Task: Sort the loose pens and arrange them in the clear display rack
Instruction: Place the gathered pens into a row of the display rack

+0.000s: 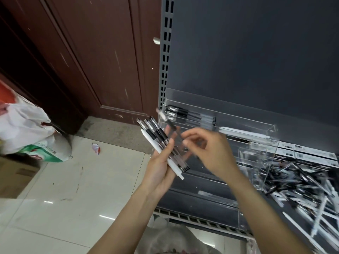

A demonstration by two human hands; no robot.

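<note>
Left forearm [126, 220] and right forearm [267, 213] are extending from the lower edge, nearest the lens, and the two hands are meeting in front of a grey shelf unit [256, 52].

The left hand [161, 167] is lying palm up. Its fingers [169, 149] are curling round a bundle of pens [159, 138]: several clear ones with black grips and one white one on the outer side. The bundle is lying slanted across the palm, with its tips pointing away from the wrist.

The right hand [211, 153] is showing motion blur. Its fingers [185, 142] are curling inward, with thumb and index pinching the barrel of a single pen [171, 125]. That pen is slanting just beyond the left fingers, beside the bundle.

The clear display rack [238, 118] is standing just beyond both sets of fingers. Its upper tier is holding a row of black-grip pens [180, 113] directly beyond the left fingers and one white pen [244, 133] beyond the right fingers.

The loose pens [302, 186] are lying heaped on the shelf to the right of the right fingers, with a row of boxes [311, 154] just behind the heap.

Well apart to the left of the left fingers, a plastic bag [27, 129] and a cardboard box [14, 176] are sitting on the tiled floor [73, 180] near a brown door [91, 61].
</note>
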